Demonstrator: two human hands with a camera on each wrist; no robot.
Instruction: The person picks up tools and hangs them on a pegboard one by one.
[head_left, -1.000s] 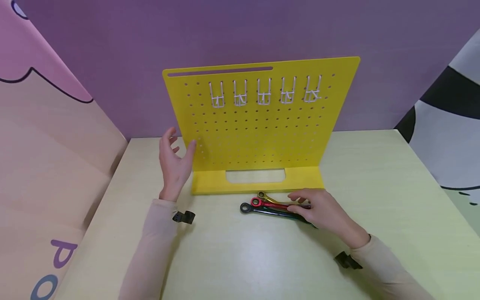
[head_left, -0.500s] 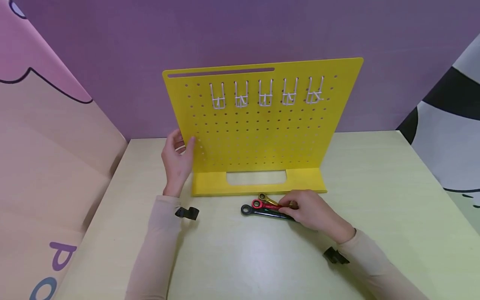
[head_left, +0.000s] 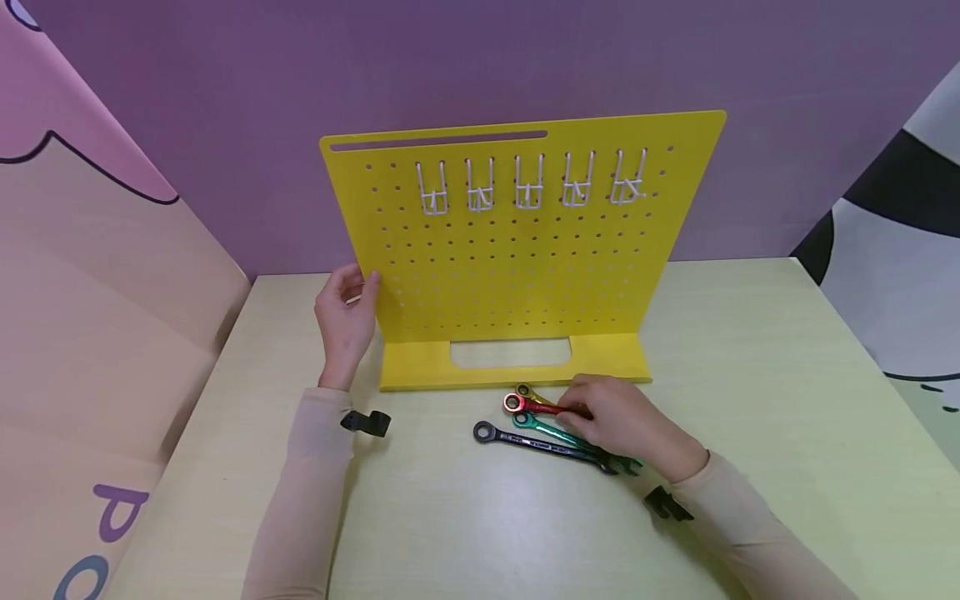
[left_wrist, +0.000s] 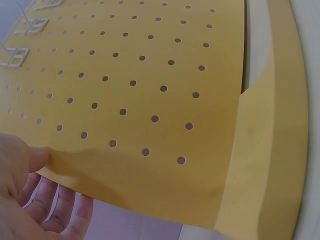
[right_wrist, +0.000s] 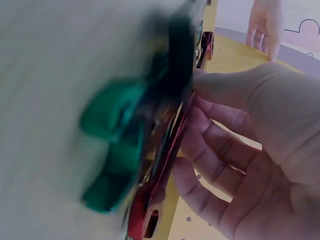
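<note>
A yellow pegboard stands on the table with a row of white wire hooks near its top. My left hand grips its left edge, thumb on the front and fingers behind. In front of the base, my right hand pinches a red ratchet wrench between thumb and fingers. A gold wrench shows behind the red one, mostly hidden. A green wrench and a black wrench lie on the near side, their right ends crossing. The green one is blurred in the right wrist view.
The pegboard's base rests on the pale table with a cut-out in its middle. A purple wall rises behind, and printed panels stand at the left and right.
My left hand has closed onto the pegboard's edge. My right hand has shifted left along the wrenches and now pinches the red one; the green and black wrenches have spread towards the front.
</note>
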